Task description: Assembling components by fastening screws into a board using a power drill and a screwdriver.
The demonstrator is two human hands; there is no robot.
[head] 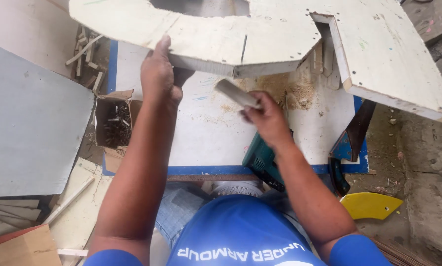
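Gripping the cut white board (pixel 260 34) with left-hand fingers (pixel 158 74), right-hand fingers (pixel 260 106) pinching a flat wood strip (pixel 236 92).

a single camera sits on the person's head and looks steeply down past the blue shirt at the white workbench (pixel 206 138), close enough that both forearms fill the middle of the view. the bench's near, blue-trimmed edge crosses the lower middle, its far part hidden by a raised white board (pixel 280 34), with floor clutter at both sides.
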